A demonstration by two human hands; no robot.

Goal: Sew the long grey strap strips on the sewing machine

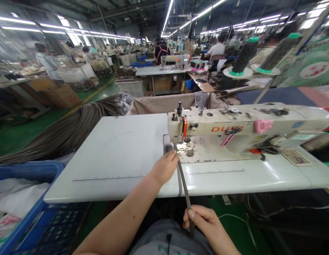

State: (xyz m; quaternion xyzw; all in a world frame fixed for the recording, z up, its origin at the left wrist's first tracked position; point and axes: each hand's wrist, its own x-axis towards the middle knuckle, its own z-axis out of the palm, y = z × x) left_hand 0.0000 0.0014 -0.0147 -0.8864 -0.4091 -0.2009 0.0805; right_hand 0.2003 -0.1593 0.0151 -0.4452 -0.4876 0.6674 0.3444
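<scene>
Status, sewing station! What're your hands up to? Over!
Left hand at grey strip, near sewing machine. Right hand pinching strip lower down. Strip crosses table edge.

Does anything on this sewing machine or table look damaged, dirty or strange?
Yes: dark patches mar the bed of the sewing machine beside the left hand, like wear or dirt; thin, uneven lines mark the left of the white tabletop, unlike its straight ruler scale.
</scene>
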